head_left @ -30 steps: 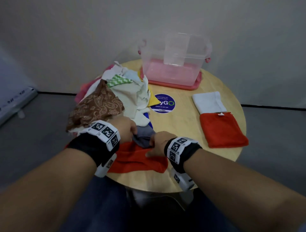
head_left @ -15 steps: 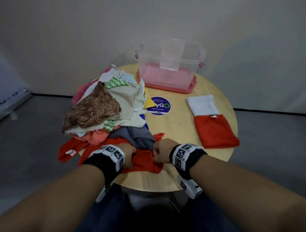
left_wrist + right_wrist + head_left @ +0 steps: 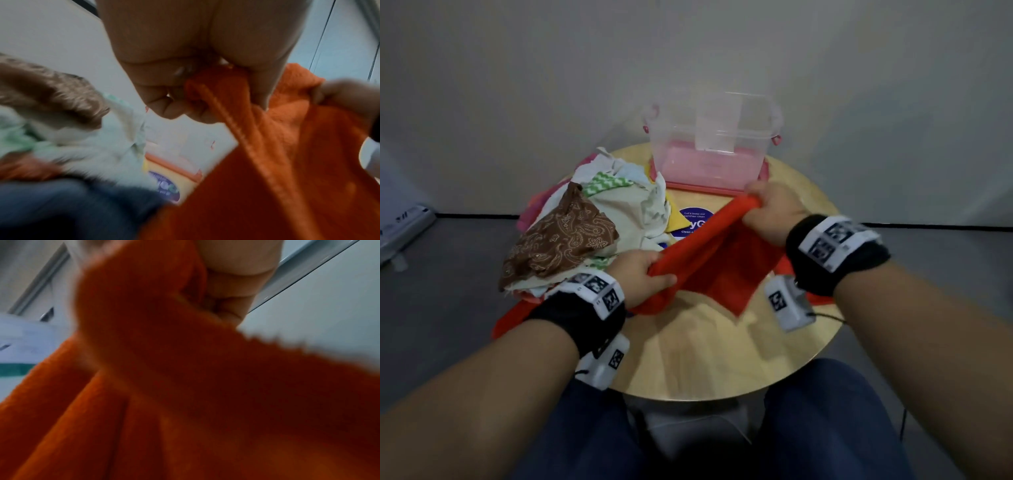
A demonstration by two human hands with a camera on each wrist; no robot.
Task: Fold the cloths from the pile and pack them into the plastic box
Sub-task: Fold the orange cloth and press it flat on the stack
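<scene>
An orange-red cloth (image 3: 719,267) hangs stretched in the air over the round wooden table (image 3: 715,356). My left hand (image 3: 642,277) grips its near corner, fingers curled round the hem (image 3: 207,97). My right hand (image 3: 767,214) grips the far corner higher up, in front of the clear plastic box (image 3: 710,145) with a pink base at the table's back. The wrist views show the cloth (image 3: 185,386) bunched in each fist. The pile of cloths (image 3: 585,236), topped by a brown paisley one, lies at the table's left.
A blue round sticker (image 3: 690,221) lies on the table, partly hidden by the cloth. More red cloth (image 3: 508,317) hangs off the table's left edge under the pile. Grey floor surrounds the table; a wall stands behind it. My knees (image 3: 825,411) are under the near edge.
Both hands have lifted the orange-red cloth off the table and pulled it apart; the right hand went up and away toward the box. The folded cloths at the right are now hidden.
</scene>
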